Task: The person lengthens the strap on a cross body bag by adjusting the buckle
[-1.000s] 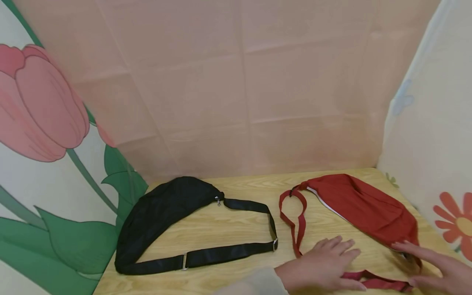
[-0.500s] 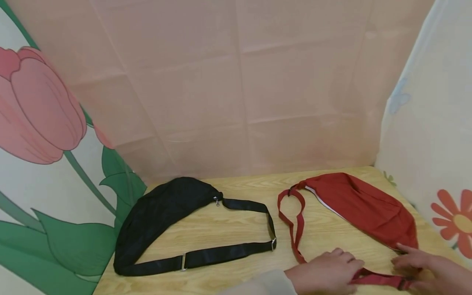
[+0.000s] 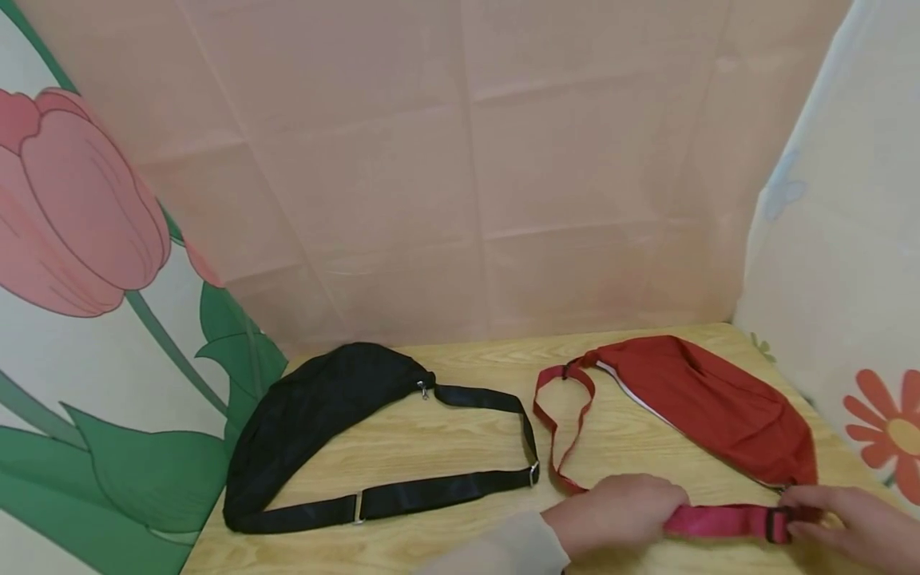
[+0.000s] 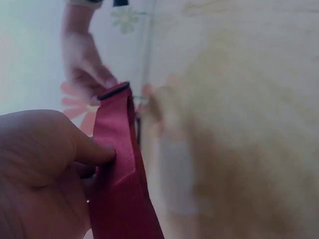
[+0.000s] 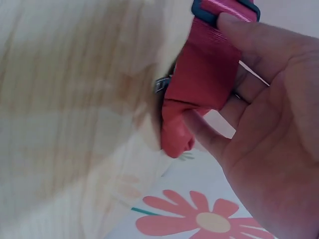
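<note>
A red waist bag (image 3: 704, 399) lies on the right side of the table, with a pale zip along its near edge. My left hand (image 3: 621, 511) holds its red strap (image 3: 719, 521) in front of the bag; in the left wrist view the thumb presses on the doubled webbing (image 4: 117, 164). At the bag's near end, my right hand (image 3: 851, 523) pinches the strap by a black slider buckle (image 3: 776, 525). The right wrist view shows the thumb at that slider (image 5: 205, 14) and other fingers behind the strap. The rest of the strap loops back to the bag's far end.
A black waist bag (image 3: 323, 415) lies at the left of the wooden table (image 3: 460, 443), its black strap (image 3: 438, 493) spread toward the middle. A plain pinkish cloth (image 3: 460, 176) hangs behind. Printed panels with a tulip (image 3: 93, 200) and a flower (image 3: 902, 435) flank the table.
My left hand has gone from spread over the strap to gripping it. My right fingers have closed at the slider. The held strap section has risen and straightened; the far loop has narrowed.
</note>
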### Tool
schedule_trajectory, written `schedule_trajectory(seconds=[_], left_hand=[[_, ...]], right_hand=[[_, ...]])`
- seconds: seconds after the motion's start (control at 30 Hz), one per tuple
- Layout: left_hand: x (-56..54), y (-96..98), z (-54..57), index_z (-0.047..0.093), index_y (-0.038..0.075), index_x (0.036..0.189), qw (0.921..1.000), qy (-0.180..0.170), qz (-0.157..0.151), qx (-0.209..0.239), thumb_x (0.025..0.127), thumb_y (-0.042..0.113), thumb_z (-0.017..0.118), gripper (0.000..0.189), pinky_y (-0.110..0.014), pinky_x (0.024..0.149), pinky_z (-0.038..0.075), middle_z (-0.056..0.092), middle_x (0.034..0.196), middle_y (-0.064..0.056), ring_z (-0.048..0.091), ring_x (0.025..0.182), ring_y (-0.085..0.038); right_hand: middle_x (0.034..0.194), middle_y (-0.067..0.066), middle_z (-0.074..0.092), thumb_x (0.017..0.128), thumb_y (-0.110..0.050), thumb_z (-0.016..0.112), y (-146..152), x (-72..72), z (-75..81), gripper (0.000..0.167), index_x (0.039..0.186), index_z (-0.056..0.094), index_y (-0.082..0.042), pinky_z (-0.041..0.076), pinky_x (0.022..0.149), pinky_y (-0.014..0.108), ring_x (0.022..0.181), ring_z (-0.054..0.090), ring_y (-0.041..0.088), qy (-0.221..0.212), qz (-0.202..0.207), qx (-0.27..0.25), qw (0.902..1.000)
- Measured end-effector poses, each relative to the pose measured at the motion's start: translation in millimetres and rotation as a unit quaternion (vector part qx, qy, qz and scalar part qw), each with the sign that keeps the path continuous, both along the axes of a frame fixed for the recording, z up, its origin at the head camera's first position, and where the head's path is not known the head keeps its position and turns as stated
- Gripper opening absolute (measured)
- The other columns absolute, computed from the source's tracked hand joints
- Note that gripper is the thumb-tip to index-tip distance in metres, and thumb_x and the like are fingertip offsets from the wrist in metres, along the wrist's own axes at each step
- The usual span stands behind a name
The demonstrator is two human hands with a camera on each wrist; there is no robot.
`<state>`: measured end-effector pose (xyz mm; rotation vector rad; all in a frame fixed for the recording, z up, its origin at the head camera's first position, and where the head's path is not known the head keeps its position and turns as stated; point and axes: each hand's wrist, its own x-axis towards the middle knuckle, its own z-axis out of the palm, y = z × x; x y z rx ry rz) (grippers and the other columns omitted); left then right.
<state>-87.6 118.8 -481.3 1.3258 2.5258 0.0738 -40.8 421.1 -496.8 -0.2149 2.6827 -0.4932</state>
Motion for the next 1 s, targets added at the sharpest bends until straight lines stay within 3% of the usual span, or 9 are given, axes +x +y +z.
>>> schedule_trajectory(seconds=[0.07, 0.17, 0.33, 0.4, 0.47, 0.6, 0.7, 0.87, 1.0], left_hand=[[-5.1, -2.0, 5.5, 0.063, 0.041, 0.113, 0.9998, 0.003, 0.017, 0.009, 0.096, 0.028, 0.068, 0.022, -0.014, 0.067, 0.041, 0.052, 0.091, 0.028, 0.046, 0.079, 0.011], [-15.1, -6.5, 13.2, 0.063, 0.038, 0.110, 0.9980, -0.029, 0.045, 0.032, 0.096, 0.028, 0.068, 0.018, -0.015, 0.064, 0.042, 0.055, 0.089, 0.026, 0.048, 0.075, 0.008], [-32.5, -16.9, 24.2, 0.064, 0.032, 0.119, 0.9909, -0.075, 0.071, 0.086, 0.103, 0.021, 0.051, 0.023, -0.012, 0.072, 0.041, 0.061, 0.102, 0.022, 0.052, 0.082, 0.006], [-37.9, -22.1, 28.3, 0.063, 0.029, 0.122, 0.9874, -0.085, 0.077, 0.110, 0.106, 0.022, 0.044, 0.026, -0.011, 0.074, 0.039, 0.061, 0.104, 0.021, 0.052, 0.084, 0.005], [-41.8, -28.1, 32.2, 0.062, 0.029, 0.118, 0.9842, -0.085, 0.082, 0.132, 0.107, 0.029, 0.044, 0.021, -0.013, 0.070, 0.040, 0.060, 0.097, 0.018, 0.052, 0.079, 0.002], [-47.4, -40.8, 37.1, 0.060, 0.032, 0.116, 0.9823, -0.048, 0.082, 0.161, 0.100, 0.054, 0.055, 0.027, -0.015, 0.070, 0.041, 0.057, 0.095, 0.020, 0.051, 0.081, 0.004], [-49.6, -47.9, 38.9, 0.058, 0.038, 0.129, 0.9819, -0.007, 0.078, 0.172, 0.092, 0.067, 0.058, 0.047, -0.015, 0.081, 0.042, 0.058, 0.111, 0.027, 0.052, 0.096, 0.009], [-51.8, -53.1, 38.8, 0.057, 0.038, 0.134, 0.9784, 0.053, 0.076, 0.184, 0.096, 0.065, 0.052, 0.047, -0.015, 0.080, 0.043, 0.061, 0.115, 0.026, 0.053, 0.098, 0.010], [-51.6, -50.8, 38.9, 0.058, 0.035, 0.130, 0.9762, 0.078, 0.082, 0.185, 0.099, 0.053, 0.058, 0.036, -0.013, 0.067, 0.038, 0.057, 0.104, 0.023, 0.048, 0.086, 0.007]], right_hand=[[0.091, -0.011, 0.065, 0.091, -0.027, 0.075, -1.5, -1.9, 5.9, 0.024, 0.107, 0.069, -0.010, 0.051, 0.066, 0.027, 0.073, 0.049, -0.003, 0.030, 0.030, -0.012, 0.9990], [0.095, -0.016, 0.063, 0.095, -0.027, 0.071, -3.7, -2.7, 14.9, 0.029, 0.114, 0.066, -0.006, 0.047, 0.061, 0.023, 0.075, 0.047, -0.008, 0.075, 0.066, -0.036, 0.9943], [0.102, -0.011, 0.061, 0.091, -0.036, 0.075, -17.1, 0.8, 25.5, 0.050, 0.128, 0.058, -0.007, 0.045, 0.060, 0.023, 0.078, 0.045, -0.006, 0.132, 0.034, -0.063, 0.9887], [0.104, -0.011, 0.060, 0.085, -0.038, 0.081, -24.0, 0.8, 28.4, 0.058, 0.129, 0.057, -0.009, 0.047, 0.059, 0.023, 0.080, 0.045, -0.006, 0.171, 0.024, -0.072, 0.9824], [0.106, -0.012, 0.060, 0.080, -0.033, 0.086, -31.0, -0.7, 31.8, 0.059, 0.128, 0.059, -0.012, 0.047, 0.059, 0.022, 0.082, 0.047, -0.005, 0.228, 0.028, -0.088, 0.9694], [0.110, -0.018, 0.059, 0.071, -0.022, 0.092, -45.2, -7.0, 42.3, 0.060, 0.124, 0.064, -0.022, 0.045, 0.062, 0.016, 0.090, 0.049, -0.007, 0.350, 0.045, -0.090, 0.9315], [0.116, -0.019, 0.057, 0.068, -0.018, 0.094, -54.6, -11.9, 53.8, 0.066, 0.127, 0.065, -0.026, 0.041, 0.069, 0.009, 0.100, 0.048, -0.010, 0.402, 0.059, -0.087, 0.9094], [0.121, -0.016, 0.059, 0.064, -0.012, 0.095, -65.3, -19.9, 70.7, 0.074, 0.131, 0.066, -0.026, 0.037, 0.080, 0.005, 0.105, 0.047, -0.009, 0.420, 0.080, -0.106, 0.8975], [0.118, -0.017, 0.060, 0.066, -0.010, 0.094, -68.9, -22.7, 76.7, 0.075, 0.134, 0.065, -0.024, 0.037, 0.078, 0.007, 0.098, 0.050, -0.005, 0.411, 0.084, -0.120, 0.9000]])
